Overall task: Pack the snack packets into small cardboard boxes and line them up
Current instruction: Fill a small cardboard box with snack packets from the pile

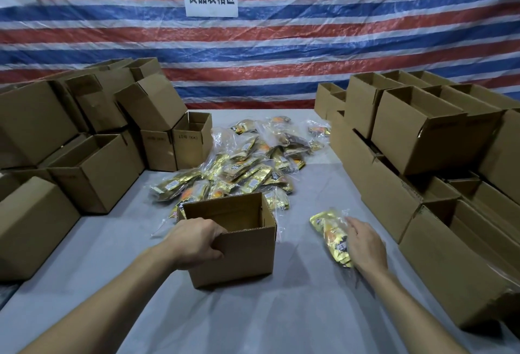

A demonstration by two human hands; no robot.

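Left hand (197,244) curled gripping, right hand (365,244) flat, palm down.

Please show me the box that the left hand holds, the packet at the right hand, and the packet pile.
Box (247,258): head view, front wall.
Packet (327,227): head view, gold upper part.
Packet pile (242,173): head view, its middle.

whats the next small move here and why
Probably close the right hand on the gold snack packet and lift it into the open cardboard box. Its fingers rest on the packet, which lies on the table, and the left hand steadies the box's rim.
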